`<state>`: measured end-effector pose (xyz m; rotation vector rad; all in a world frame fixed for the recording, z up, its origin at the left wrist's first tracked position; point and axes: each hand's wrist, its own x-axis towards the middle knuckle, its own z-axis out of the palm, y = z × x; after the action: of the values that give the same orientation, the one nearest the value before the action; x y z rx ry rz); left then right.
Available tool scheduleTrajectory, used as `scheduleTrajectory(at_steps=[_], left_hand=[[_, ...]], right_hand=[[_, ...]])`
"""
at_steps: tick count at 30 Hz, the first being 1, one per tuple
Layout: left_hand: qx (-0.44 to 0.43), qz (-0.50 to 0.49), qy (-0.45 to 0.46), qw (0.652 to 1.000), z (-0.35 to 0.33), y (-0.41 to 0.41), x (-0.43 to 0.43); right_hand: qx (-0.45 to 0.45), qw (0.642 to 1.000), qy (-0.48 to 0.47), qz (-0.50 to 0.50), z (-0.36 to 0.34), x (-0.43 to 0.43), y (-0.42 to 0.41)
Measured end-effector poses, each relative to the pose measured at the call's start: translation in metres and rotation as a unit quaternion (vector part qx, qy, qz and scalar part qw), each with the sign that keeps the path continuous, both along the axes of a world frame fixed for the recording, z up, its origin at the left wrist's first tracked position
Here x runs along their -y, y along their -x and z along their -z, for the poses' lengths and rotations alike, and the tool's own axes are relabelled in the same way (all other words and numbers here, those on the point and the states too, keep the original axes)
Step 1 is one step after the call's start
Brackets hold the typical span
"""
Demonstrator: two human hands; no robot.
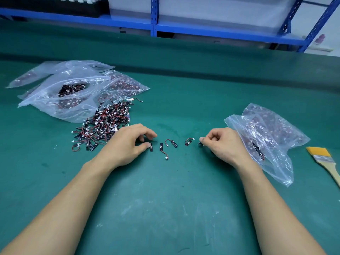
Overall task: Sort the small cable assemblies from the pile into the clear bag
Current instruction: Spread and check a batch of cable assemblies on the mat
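Two bare forearms [73,199] reach in from the near edge of the desk [165,208]. Toward its far-left corner lie filled plastic bags [73,89] in a heap. Just nearer sits the pile [104,124] of small cable assemblies — black boards, red wires, white plugs. The left hand [128,142] rests beside the pile, fingers bent but loose, its thumb tip touching a lone board [151,147] without gripping it. Three loose assemblies [173,144] lie on the desk between the hands. The right hand [222,144] is curled tight, thumb and forefinger pinching a dark assembly tip [200,143]. Just right of it lies the clear bag [266,137], partly filled — a brush [323,159] lies by the right edge.
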<state>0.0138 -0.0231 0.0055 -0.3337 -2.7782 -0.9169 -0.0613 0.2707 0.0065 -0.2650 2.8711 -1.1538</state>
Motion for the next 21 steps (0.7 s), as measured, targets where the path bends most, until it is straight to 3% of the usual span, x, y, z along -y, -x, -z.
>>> scheduleTrajectory(at_steps=[6,13,21], left_hand=[[-0.041,-0.021,-0.018,0.999,-0.0016,-0.0001,-0.0017],[0.007,0.007,0.011,1.0,0.0038,0.0,0.0008],[-0.052,0.009,0.015,0.998,0.0082,0.0031,-0.0065]], right_hand=[[0.006,0.999,-0.039,0.027,-0.0027,-0.0032,0.0029],[0.017,0.999,-0.046,0.008,-0.0024,-0.0053,0.0028],[-0.003,0.999,-0.033,-0.002,0.0001,-0.0018,0.0006]])
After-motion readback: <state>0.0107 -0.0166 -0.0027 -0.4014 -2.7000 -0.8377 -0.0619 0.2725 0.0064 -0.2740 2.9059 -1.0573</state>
